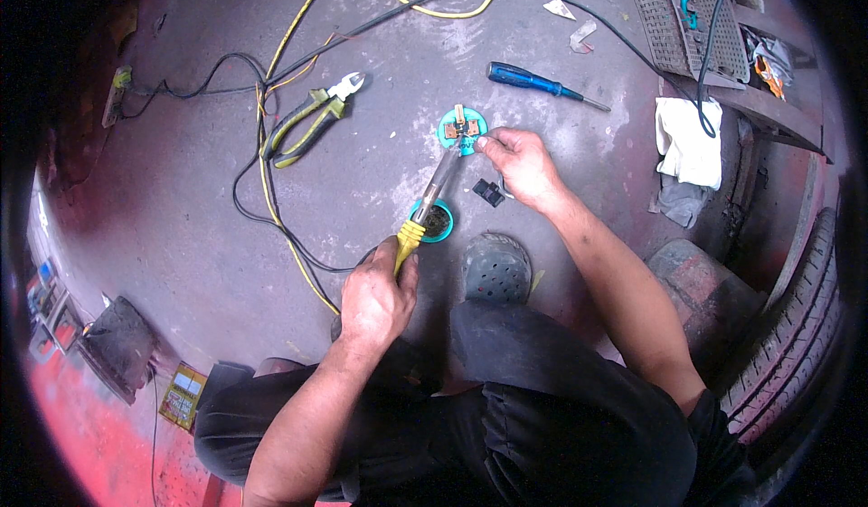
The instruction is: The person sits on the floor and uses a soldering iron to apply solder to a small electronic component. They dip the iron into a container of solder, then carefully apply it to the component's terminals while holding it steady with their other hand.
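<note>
My left hand [375,299] is wrapped round the yellow handle of a soldering iron [438,186]. Its metal barrel points away from me, with the tip at a small copper-coloured part with a dark middle [460,127]. That part lies on a round turquoise lid [444,119] on the floor. At the lid's right edge, my right hand [526,168] is closed in a pinch; what its fingertips hold is too small to make out. Under the iron's barrel stands a small turquoise tub [450,225] with dark contents. A black plastic piece [488,192] lies just below my right hand.
Green-and-black cutting pliers [312,127] lie left, a blue screwdriver [533,81] beyond my right hand. Yellow and black cables [264,172] run across the grey floor. A white cloth [689,141], a perforated metal panel [674,23] and a tyre [791,326] are at the right.
</note>
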A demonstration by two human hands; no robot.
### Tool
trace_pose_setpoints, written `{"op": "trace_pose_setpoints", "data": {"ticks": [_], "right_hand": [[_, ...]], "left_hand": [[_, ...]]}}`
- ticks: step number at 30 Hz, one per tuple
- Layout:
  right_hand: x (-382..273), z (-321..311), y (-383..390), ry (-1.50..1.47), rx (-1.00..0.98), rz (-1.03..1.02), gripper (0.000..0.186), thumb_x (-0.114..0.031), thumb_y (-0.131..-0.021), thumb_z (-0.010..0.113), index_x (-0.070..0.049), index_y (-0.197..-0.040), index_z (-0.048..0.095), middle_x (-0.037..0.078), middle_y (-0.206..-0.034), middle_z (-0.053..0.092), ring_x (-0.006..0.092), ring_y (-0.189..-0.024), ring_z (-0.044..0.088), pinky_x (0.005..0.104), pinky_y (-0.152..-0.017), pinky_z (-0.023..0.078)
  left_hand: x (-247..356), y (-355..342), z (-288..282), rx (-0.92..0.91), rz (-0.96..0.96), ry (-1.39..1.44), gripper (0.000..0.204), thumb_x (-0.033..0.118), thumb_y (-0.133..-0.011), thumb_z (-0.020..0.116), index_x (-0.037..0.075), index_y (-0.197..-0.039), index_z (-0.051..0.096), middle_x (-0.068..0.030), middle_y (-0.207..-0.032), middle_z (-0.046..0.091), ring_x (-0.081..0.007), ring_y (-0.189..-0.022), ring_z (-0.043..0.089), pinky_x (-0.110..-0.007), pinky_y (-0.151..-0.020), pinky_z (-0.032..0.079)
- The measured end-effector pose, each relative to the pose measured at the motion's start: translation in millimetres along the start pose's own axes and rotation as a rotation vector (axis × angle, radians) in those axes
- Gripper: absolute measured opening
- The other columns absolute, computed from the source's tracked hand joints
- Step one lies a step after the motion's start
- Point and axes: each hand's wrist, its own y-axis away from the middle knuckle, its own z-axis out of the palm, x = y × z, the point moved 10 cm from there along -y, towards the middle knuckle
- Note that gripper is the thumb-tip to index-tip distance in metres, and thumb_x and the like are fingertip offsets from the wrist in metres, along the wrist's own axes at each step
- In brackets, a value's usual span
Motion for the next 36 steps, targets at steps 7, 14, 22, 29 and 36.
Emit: {"op": "trace_pose_setpoints", "data": {"ticks": [7, 14, 22, 29, 36], "right_hand": [[-0.6, -0.1, 0.8, -0.026, 0.008, 0.004, 0.030, -0.026, -0.099, 0.062, 0.003, -0.104, 0.071, 0.007, -0.073, 0.062, 0.0120, -0.072, 0.054, 0.0354, -0.068, 0.047], [-1.3, -0.4, 1.0, -0.002, -0.005, 0.022, 0.031, -0.026, -0.099, 0.062, 0.003, -0.104, 0.071, 0.009, -0.078, 0.066, 0.0133, -0.076, 0.058, 0.0354, -0.072, 0.049], [-3.3, -1.2, 1.5, 0.002, 0.003, 0.003, 0.031, -0.026, -0.099, 0.061, 0.003, -0.105, 0.071, 0.009, -0.076, 0.065, 0.0138, -0.075, 0.057, 0.0358, -0.072, 0.049], [-2.9, -0.7, 1.0, 0.007, 0.002, -0.003, 0.031, -0.027, -0.099, 0.062, 0.003, -0.105, 0.071, 0.008, -0.072, 0.062, 0.0134, -0.071, 0.055, 0.0361, -0.068, 0.047], [0.0, -0.5, 0.4, 0.003, 0.001, 0.013, 0.030, -0.027, -0.099, 0.062, 0.002, -0.104, 0.071, 0.007, -0.071, 0.061, 0.0129, -0.071, 0.055, 0.0361, -0.067, 0.047]], "left_hand": [[0.5, -0.1, -0.6, 0.005, 0.001, -0.011, 0.031, 0.022, -0.096, 0.062, -0.001, -0.116, 0.058, -0.0252, -0.096, 0.069, -0.0461, -0.088, 0.068, -0.054, -0.077, 0.054], [-0.5, -0.4, -0.6, 0.012, 0.009, -0.007, 0.032, 0.022, -0.096, 0.062, -0.001, -0.117, 0.058, -0.0256, -0.097, 0.069, -0.0457, -0.088, 0.068, -0.053, -0.077, 0.054], [-0.7, -0.5, -1.3, 0.007, -0.001, -0.015, 0.033, 0.021, -0.096, 0.062, -0.002, -0.119, 0.058, -0.0254, -0.098, 0.069, -0.0451, -0.090, 0.068, -0.053, -0.078, 0.054], [-2.2, -0.2, -2.4, 0.059, 0.039, -0.002, 0.032, 0.020, -0.096, 0.064, 0.000, -0.120, 0.060, -0.0296, -0.090, 0.068, -0.0470, -0.089, 0.068, -0.051, -0.075, 0.055], [-3.9, -1.4, 0.2, 0.009, -0.006, -0.010, 0.035, 0.023, -0.096, 0.062, -0.002, -0.121, 0.059, -0.0261, -0.100, 0.069, -0.0455, -0.091, 0.068, -0.053, -0.080, 0.054]]}}
